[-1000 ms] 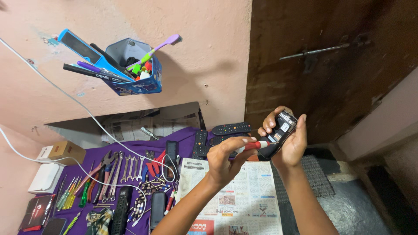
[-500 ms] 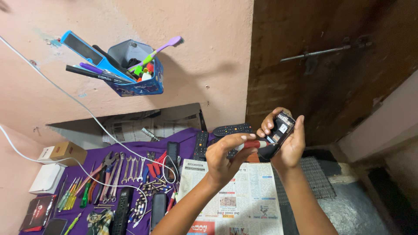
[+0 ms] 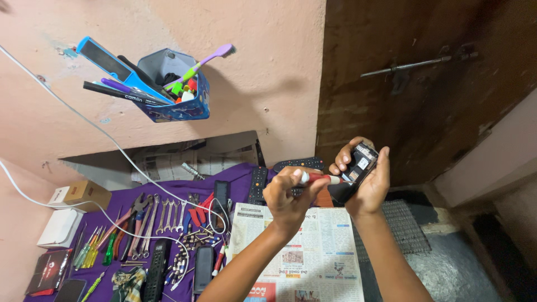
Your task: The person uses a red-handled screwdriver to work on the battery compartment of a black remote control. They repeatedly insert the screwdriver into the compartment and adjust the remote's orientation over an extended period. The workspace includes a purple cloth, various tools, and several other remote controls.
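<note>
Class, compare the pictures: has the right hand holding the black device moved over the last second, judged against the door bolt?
No. The right hand still holds the black device at the same spot below the door bolt, as before.

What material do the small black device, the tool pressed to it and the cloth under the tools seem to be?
Black device: probably hard plastic, dark with a slight sheen, held in the right hand.
Tool in the left hand: red and white handle, likely smooth plastic; its tip is hidden.
Purple cloth: woven fabric, matte, with soft folds.
</note>
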